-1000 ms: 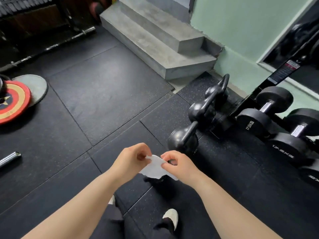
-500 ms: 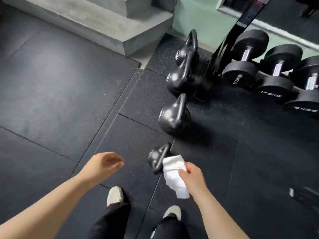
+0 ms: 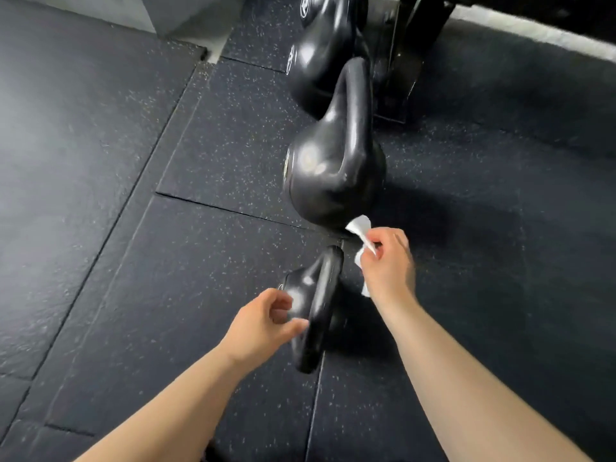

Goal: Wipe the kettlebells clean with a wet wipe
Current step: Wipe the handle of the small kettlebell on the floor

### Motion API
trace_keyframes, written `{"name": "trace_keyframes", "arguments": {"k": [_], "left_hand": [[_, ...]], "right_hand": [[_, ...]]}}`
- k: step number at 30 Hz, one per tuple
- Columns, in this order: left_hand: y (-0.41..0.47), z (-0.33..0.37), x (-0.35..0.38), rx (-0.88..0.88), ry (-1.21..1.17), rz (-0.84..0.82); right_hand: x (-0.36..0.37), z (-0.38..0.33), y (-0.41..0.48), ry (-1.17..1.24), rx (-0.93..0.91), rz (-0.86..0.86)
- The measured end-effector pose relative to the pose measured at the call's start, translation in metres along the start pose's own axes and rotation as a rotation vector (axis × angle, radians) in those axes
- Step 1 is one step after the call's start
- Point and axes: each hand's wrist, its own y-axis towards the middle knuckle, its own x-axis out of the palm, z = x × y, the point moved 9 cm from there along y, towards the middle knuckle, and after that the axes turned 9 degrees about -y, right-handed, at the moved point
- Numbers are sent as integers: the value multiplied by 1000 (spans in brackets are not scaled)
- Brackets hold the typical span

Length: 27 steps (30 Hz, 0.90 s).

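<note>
White wet wipe (image 3: 361, 233) pinched in my right hand (image 3: 386, 261) at two o'clock of the nearest kettlebell (image 3: 313, 305) on the floor (image 3: 133, 261), my left hand (image 3: 263, 325) fingers curled loosely, touching its handle at nine o'clock, a bigger kettlebell (image 3: 333, 171) at twelve.

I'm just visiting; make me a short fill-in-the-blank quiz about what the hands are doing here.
1. The wipe is held in the ____ hand.
2. The left hand reaches for the nearest kettlebell's ____.
3. The wipe's colour is ____.
4. The kettlebells stand on the ____.

Missing words: right; handle; white; floor
</note>
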Motion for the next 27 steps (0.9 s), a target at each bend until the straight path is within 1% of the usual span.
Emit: {"name": "trace_keyframes", "arguments": {"k": [3, 4, 5, 7, 8, 10, 12, 15, 17, 19, 21, 23, 27], "left_hand": [[30, -18, 43, -1, 36, -146], [36, -18, 48, 18, 85, -158], [42, -15, 50, 39, 139, -151], [49, -10, 50, 74, 197, -109], [48, -10, 50, 72, 184, -90], [38, -17, 49, 44, 131, -65], [28, -29, 51, -7, 141, -89], [29, -44, 51, -111, 149, -169], [37, -42, 47, -108, 146, -198], [43, -38, 44, -85, 77, -222], [45, -37, 43, -71, 0, -243], [44, -41, 44, -76, -83, -259], [44, -53, 49, -91, -286, -313]], "right_hand": [[57, -11, 8, -99, -365, -151], [69, -11, 4, -119, -461, -201], [78, -6, 0, -116, -510, -230], [81, 8, -10, -61, -501, -251], [82, 14, -19, -41, -484, -279], [87, 21, -41, -22, -495, -371], [92, 20, -55, -56, -528, -429], [91, 11, -42, -83, -572, -424], [85, 1, -24, -107, -580, -352], [76, -1, -3, -91, -519, -249], [70, 0, 7, -72, -460, -197], [70, 3, 3, -73, -472, -211], [86, 17, -47, -40, -617, -327]]}}
